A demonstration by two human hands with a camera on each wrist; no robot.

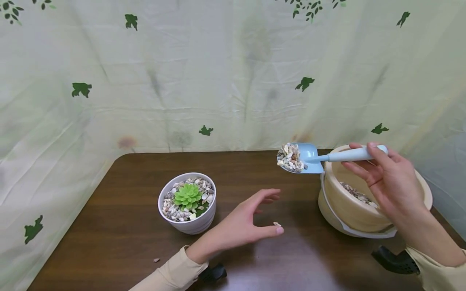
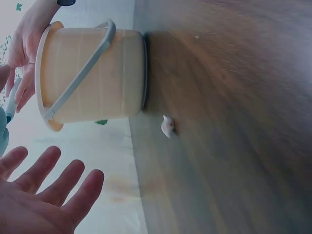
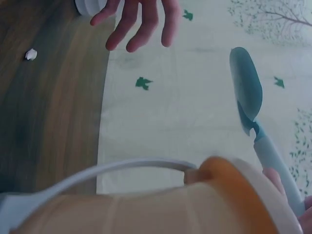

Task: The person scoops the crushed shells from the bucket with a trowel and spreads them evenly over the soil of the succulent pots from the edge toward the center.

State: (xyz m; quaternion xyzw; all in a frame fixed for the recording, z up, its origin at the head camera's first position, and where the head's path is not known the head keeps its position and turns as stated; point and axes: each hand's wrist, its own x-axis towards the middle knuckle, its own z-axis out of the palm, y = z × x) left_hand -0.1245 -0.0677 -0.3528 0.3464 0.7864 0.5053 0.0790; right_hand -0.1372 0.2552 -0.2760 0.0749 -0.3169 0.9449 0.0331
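My right hand [image 1: 391,182] holds a light blue hand shovel [image 1: 349,155] by its handle, above the rim of a beige bucket [image 1: 333,202]. Small mixed pebbles [image 1: 290,157] are heaped on the shovel's blade, which points left past the bucket. More pebbles [image 1: 358,194] lie inside the bucket. My left hand [image 1: 240,222] hovers over the table with its fingers spread and nothing in them. To its left stands a white pot [image 1: 196,228] with a green succulent [image 1: 187,197] set in pebbles. In the left wrist view, a single pebble [image 2: 167,126] lies on the table near the bucket.
Another loose pebble [image 1: 156,260] lies on the brown wooden table [image 1: 127,202], left of my left sleeve. The bucket's grey handle [image 1: 338,220] hangs down along its side. A pale curtain [image 1: 218,81] with leaf prints hangs behind the table.
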